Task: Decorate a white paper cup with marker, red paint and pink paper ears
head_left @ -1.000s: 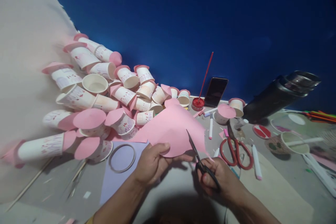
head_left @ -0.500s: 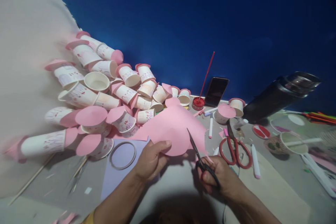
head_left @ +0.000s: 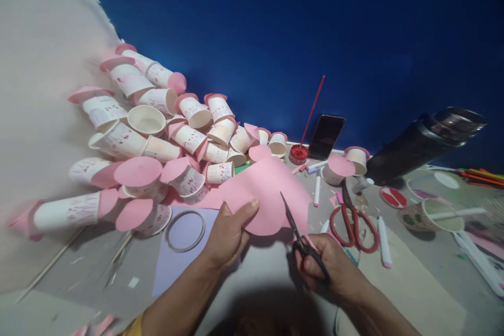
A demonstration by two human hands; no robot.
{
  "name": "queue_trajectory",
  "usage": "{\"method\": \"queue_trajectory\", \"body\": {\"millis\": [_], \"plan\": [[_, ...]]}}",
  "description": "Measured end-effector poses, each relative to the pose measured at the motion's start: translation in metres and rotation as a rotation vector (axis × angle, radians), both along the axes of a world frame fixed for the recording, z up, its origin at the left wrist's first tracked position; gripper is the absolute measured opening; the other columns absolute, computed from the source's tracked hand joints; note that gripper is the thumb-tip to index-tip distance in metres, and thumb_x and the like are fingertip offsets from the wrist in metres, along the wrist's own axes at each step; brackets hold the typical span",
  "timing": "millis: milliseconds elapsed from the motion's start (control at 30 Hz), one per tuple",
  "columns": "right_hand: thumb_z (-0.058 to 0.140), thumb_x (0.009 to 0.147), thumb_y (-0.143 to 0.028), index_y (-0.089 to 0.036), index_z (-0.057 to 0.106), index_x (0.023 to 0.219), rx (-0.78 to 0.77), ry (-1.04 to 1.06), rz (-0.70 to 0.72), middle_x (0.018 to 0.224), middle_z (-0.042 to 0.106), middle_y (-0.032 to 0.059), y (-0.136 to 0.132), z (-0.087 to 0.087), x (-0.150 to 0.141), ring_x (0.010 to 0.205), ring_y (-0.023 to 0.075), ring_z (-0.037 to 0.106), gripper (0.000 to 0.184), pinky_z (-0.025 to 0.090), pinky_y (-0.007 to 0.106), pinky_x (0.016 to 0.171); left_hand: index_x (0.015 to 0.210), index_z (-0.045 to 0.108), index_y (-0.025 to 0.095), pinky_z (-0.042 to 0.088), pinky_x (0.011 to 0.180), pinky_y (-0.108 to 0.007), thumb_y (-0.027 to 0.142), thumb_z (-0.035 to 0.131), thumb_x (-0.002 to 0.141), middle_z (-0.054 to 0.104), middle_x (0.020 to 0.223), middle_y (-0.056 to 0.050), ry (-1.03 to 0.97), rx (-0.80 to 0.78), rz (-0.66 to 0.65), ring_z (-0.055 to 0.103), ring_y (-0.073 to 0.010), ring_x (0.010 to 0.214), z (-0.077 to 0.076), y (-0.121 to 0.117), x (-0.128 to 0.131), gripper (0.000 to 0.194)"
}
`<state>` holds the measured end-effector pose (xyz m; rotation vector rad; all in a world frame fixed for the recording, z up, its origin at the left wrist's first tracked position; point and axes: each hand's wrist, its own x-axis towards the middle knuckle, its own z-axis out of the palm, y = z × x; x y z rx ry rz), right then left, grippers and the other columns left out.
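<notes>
My left hand point(head_left: 230, 233) pinches the near edge of a pink paper sheet point(head_left: 268, 194), thumb on top and the fingers hidden beneath. The sheet's near edge is cut to a rounded curve. Black-handled scissors point(head_left: 303, 252) are in my right hand point(head_left: 325, 262), their blades lying along the sheet's right part, pointing away from me. A thin pink strip hangs by the right hand near the blades. Left of my left hand, a grey ring point(head_left: 185, 231) lies on a lilac paper sheet point(head_left: 165, 273).
Many decorated paper cups point(head_left: 118, 139) with pink paper tops are heaped at the left. Red-handled scissors point(head_left: 354, 228), a marker point(head_left: 385, 241), a phone point(head_left: 326, 136), a red stick in a round base point(head_left: 299, 154) and a black flask point(head_left: 417, 147) occupy the right side. Wooden sticks point(head_left: 51, 265) lie front left.
My left hand has shifted its grip slightly, its fingers now tucked under the sheet. The sheet has turned a little. The scissors stay nearly in place; the view shifts slightly.
</notes>
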<state>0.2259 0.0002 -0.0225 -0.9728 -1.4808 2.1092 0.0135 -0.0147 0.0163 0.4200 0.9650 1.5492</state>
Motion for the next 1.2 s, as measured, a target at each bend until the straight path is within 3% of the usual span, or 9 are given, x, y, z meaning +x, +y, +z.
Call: {"method": "queue_trajectory", "body": {"millis": [667, 1200], "plan": [[0.079, 0.064, -0.082, -0.02, 0.053, 0.057, -0.012, -0.048, 0.034, 0.045, 0.046, -0.0048, 0.001, 0.005, -0.001, 0.044, 0.007, 0.033, 0.067, 0.023, 0.024, 0.046, 0.132, 0.069, 0.014, 0.064, 0.093, -0.043, 0.029, 0.093, 0.071, 0.083, 0.101, -0.012, -0.018, 0.02, -0.041, 0.079, -0.032, 0.099, 0.003, 0.0, -0.006, 0.067], [0.084, 0.066, -0.07, -0.018, 0.057, 0.06, -0.027, -0.064, 0.04, 0.046, 0.049, -0.0039, 0.001, 0.004, 0.003, 0.043, 0.0071, 0.036, 0.059, 0.024, 0.022, 0.045, 0.129, 0.071, 0.013, 0.066, 0.08, -0.035, 0.028, 0.089, 0.079, 0.083, 0.1, -0.013, 0.021, 0.045, -0.154, 0.08, -0.0289, 0.092, -0.003, -0.002, -0.016, 0.055]]}}
